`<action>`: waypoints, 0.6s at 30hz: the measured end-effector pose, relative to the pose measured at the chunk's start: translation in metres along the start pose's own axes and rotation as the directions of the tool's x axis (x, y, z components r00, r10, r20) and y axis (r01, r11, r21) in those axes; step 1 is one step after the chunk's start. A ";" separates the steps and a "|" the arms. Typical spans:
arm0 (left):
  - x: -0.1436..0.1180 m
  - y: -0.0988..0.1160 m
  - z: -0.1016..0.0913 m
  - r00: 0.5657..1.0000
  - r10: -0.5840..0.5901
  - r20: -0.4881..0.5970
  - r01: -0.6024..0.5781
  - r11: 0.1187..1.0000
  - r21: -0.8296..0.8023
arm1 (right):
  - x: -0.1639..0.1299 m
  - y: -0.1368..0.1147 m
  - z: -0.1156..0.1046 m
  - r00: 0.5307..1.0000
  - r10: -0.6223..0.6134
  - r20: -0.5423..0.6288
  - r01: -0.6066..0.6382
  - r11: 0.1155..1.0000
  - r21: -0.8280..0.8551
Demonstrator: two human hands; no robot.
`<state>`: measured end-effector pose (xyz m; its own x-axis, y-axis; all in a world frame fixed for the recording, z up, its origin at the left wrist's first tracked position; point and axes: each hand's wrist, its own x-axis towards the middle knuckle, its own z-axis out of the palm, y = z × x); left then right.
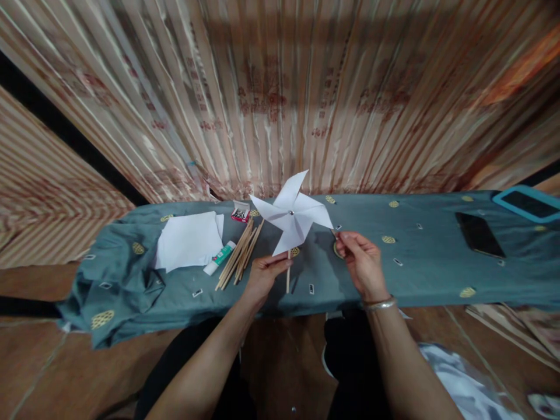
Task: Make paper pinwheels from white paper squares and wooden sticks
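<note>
A white paper pinwheel [292, 217] with a shiny pin at its centre stands upright on a thin wooden stick [288, 281]. My left hand [263, 276] is closed round that stick just below the blades. To the right of the pinwheel, my right hand [359, 261] is pinched beside a blade tip; a thin brownish bit shows at its fingertips, too small to name. Left of my left hand lies a bundle of wooden sticks [238, 256]. Beside them are a green and white glue stick [220, 258] and a small open red box [240, 212] of shiny pins.
A stack of white paper [189, 240] lies on the left of the green cloth-covered table [420, 274]. On the right are a black phone [480, 234] and a blue-framed device [528, 202]. A pleated curtain [280, 99] hangs behind. A plastic bag [464, 379] is on the floor.
</note>
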<state>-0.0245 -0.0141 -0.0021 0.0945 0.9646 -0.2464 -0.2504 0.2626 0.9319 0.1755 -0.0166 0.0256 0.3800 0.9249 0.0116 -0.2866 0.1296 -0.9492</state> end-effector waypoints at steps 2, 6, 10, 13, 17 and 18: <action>-0.001 0.000 -0.002 1.000 -0.010 0.008 0.010 1.000 0.017 | 0.006 -0.001 -0.008 0.995 -0.040 -0.088 0.043 0.999 0.027; -0.004 -0.002 -0.003 0.999 -0.020 0.049 0.019 0.999 0.032 | 0.010 0.001 -0.010 0.993 -0.069 -0.100 0.069 0.998 0.002; -0.004 -0.003 -0.004 0.998 -0.016 0.054 0.013 0.999 0.043 | 0.007 0.005 -0.003 0.999 -0.035 -0.022 0.035 0.999 -0.025; -0.004 -0.002 -0.004 0.999 -0.006 0.043 0.004 0.999 0.043 | 0.003 0.005 0.002 1.000 -0.013 0.004 0.013 1.000 -0.023; -0.002 -0.002 -0.003 1.000 0.015 0.018 -0.015 0.999 0.030 | -0.005 0.004 0.007 0.999 0.039 0.038 -0.037 0.998 -0.042; -0.002 -0.002 -0.003 1.000 0.016 0.011 -0.016 0.999 0.028 | -0.008 0.004 0.009 0.997 0.056 0.056 -0.053 0.997 -0.056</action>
<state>-0.0273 -0.0168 -0.0042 0.1014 0.9682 -0.2285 -0.2251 0.2461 0.9428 0.1636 -0.0206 0.0240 0.3138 0.9492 -0.0243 -0.2563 0.0600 -0.9647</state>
